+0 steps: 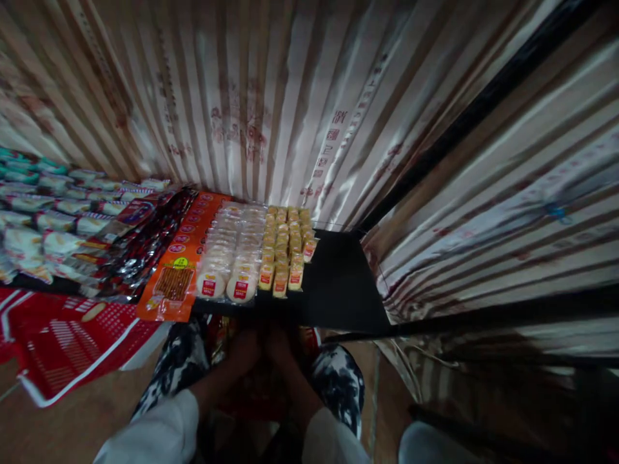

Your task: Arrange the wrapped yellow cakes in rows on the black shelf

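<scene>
My left hand and my right hand are close together in deep shadow, just below the front edge of the black shelf. Their fingers are lost in the dark, so what they hold, if anything, is hidden. Around them, between my knees, is something dark red with shiny red and gold packaging. Above my hands on the shelf stand rows of round, pale wrapped crackers and small yellow wrapped snacks.
Left of the crackers lie orange snack packets, dark shiny packets and several white packs. A red and white printed sheet hangs below the shelf. Pleated printed sheeting and a dark pole border the shelf.
</scene>
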Available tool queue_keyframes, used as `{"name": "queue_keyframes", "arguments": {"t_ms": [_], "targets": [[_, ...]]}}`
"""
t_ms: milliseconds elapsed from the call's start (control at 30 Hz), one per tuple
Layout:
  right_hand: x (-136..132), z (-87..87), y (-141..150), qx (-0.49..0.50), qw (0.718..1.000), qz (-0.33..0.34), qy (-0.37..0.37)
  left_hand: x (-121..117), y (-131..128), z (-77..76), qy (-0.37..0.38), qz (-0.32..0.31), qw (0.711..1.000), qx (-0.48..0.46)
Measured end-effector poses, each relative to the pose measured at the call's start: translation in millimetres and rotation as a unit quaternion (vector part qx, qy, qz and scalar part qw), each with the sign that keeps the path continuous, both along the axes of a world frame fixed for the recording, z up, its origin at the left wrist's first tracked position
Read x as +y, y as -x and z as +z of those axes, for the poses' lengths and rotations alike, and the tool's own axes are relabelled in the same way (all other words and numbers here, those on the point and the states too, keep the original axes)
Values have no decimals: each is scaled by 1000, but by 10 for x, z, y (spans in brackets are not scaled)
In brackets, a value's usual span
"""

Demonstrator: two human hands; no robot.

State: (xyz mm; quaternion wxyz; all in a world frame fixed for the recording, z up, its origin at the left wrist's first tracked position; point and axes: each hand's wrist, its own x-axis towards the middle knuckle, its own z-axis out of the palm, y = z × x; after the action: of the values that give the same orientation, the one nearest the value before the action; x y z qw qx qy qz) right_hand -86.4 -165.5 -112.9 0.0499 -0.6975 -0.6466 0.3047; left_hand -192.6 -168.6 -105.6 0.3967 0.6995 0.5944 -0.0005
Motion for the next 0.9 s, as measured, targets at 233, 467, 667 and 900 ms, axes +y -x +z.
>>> {"name": "queue_keyframes", "arguments": {"t_ms": [233,467,667,900], "targets": [[-28,910,-532,211,942,226,133,-181,95,280,-410,-16,901,-139],[998,1469,-820,255,947,104,-167,330,-326,576,-529,30,844,-83],[2027,1452,-527,19,927,219,-303,389,-482,434,-494,32,867,-57],[2164,1289,-501,-28,930,229,-287,423,-490,315,-481,48,874,-54]]}}
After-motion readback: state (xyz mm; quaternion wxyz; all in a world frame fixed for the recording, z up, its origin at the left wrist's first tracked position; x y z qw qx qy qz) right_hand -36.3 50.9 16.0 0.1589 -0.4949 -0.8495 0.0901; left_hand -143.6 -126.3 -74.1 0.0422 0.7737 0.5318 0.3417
